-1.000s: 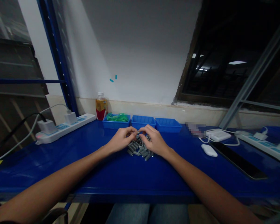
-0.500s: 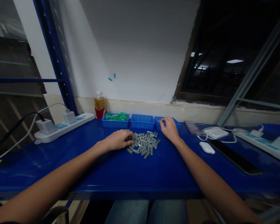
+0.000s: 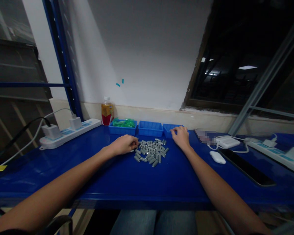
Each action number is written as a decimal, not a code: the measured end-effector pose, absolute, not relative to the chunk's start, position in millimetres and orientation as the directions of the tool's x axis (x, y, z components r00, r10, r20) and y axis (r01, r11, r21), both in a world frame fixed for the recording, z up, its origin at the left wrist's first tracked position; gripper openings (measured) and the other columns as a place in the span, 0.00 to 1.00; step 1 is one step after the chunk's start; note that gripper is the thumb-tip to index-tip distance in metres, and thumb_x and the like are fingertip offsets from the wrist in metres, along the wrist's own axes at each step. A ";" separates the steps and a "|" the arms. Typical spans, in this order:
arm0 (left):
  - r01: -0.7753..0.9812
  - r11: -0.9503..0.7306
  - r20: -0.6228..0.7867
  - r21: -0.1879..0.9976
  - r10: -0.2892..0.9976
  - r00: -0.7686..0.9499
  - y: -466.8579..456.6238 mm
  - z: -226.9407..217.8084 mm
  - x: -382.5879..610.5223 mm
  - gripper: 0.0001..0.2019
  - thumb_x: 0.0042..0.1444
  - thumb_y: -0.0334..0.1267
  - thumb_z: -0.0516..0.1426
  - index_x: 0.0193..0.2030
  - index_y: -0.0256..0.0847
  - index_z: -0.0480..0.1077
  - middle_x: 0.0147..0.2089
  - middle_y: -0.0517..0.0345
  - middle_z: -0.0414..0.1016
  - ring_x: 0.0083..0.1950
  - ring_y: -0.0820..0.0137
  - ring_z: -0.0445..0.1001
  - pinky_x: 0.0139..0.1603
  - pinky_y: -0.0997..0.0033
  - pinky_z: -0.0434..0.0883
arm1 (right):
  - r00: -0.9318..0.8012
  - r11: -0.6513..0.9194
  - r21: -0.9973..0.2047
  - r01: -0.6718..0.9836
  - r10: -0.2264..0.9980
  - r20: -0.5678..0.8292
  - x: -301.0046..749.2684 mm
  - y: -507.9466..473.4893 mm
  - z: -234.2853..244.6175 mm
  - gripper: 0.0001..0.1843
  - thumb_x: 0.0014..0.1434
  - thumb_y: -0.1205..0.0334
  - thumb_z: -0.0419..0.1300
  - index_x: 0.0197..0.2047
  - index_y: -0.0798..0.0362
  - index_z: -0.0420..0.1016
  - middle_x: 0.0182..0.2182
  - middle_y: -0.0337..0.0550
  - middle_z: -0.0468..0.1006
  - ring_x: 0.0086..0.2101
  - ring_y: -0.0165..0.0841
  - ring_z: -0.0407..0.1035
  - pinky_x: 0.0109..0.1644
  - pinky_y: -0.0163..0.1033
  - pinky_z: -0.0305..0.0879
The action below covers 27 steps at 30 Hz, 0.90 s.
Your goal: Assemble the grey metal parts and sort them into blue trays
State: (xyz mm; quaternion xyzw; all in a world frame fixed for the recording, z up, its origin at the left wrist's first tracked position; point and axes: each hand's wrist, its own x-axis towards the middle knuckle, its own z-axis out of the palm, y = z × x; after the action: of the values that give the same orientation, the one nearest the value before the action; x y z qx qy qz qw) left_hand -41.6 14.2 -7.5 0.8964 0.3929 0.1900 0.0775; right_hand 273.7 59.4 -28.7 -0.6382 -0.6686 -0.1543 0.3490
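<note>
A heap of small grey metal cylinders (image 3: 153, 152) lies loose in the middle of the blue table. At the heap's left edge is my left hand (image 3: 124, 144), its fingers curled together; whatever they pinch is hidden. My right hand (image 3: 181, 137) hovers at the front of the right blue bin (image 3: 167, 131), covering part of it. Thumb and forefinger there are closed in a pinch, and anything between them is too small to make out. Beside that bin stand a middle blue bin (image 3: 150, 133) and a left blue bin (image 3: 122, 131) holding green plastic pieces (image 3: 124, 123).
A drink bottle (image 3: 106, 112) stands behind the left bin. Power strips lie at the left (image 3: 71, 133) and right (image 3: 279, 150). A phone (image 3: 247, 168), a white earphone case (image 3: 217, 157) and a white charger with cables (image 3: 227, 142) sit right of my right arm.
My left hand has drawn slightly back from the heap, its fingers more curled. My right hand has shifted slightly down and right at the right bin. The whole view has moved a little.
</note>
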 end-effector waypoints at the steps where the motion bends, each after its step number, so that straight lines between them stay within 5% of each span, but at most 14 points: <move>1: 0.672 -0.679 0.293 0.295 0.734 0.613 13.3 -6.9 -40.7 0.08 0.51 0.34 0.53 0.33 0.40 0.73 0.29 0.57 0.76 0.29 0.72 0.72 0.30 0.77 0.63 | 0.064 0.133 -0.245 0.960 0.750 0.658 273.9 59.5 -28.9 0.13 0.58 0.56 0.52 0.34 0.54 0.75 0.35 0.51 0.71 0.43 0.43 0.59 0.42 0.43 0.55; 7: 0.575 -0.639 0.387 0.511 0.768 0.510 -0.7 1.9 -28.6 0.06 0.52 0.36 0.53 0.33 0.36 0.68 0.30 0.55 0.75 0.31 0.71 0.73 0.32 0.74 0.67 | 0.058 0.169 -0.254 0.952 0.719 0.693 268.8 54.0 -26.4 0.12 0.58 0.57 0.54 0.33 0.55 0.75 0.35 0.52 0.71 0.41 0.43 0.58 0.40 0.43 0.54; 17: 0.323 -0.535 0.362 0.781 0.808 0.464 -5.6 6.5 -17.2 0.13 0.52 0.44 0.55 0.34 0.33 0.70 0.31 0.55 0.73 0.32 0.72 0.71 0.35 0.72 0.67 | -0.485 0.765 -0.119 0.633 0.512 0.710 184.5 -9.0 -2.0 0.09 0.56 0.62 0.58 0.42 0.53 0.71 0.34 0.45 0.73 0.40 0.37 0.63 0.44 0.42 0.59; 27: 0.114 -0.408 0.315 0.906 0.829 0.462 -5.6 -2.0 -12.9 0.16 0.50 0.44 0.60 0.38 0.36 0.62 0.26 0.61 0.71 0.28 0.74 0.70 0.32 0.73 0.67 | -0.533 0.816 -0.107 0.568 0.464 0.708 174.5 -16.7 -5.5 0.05 0.59 0.66 0.54 0.39 0.54 0.69 0.34 0.45 0.72 0.39 0.36 0.63 0.43 0.41 0.60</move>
State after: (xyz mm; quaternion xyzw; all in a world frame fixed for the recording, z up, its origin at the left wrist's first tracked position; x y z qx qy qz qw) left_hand -12.9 -5.6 -2.0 0.7336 0.3215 0.4072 0.4389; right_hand 174.5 -16.7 -5.5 -0.2954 -0.8729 -0.0680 0.3822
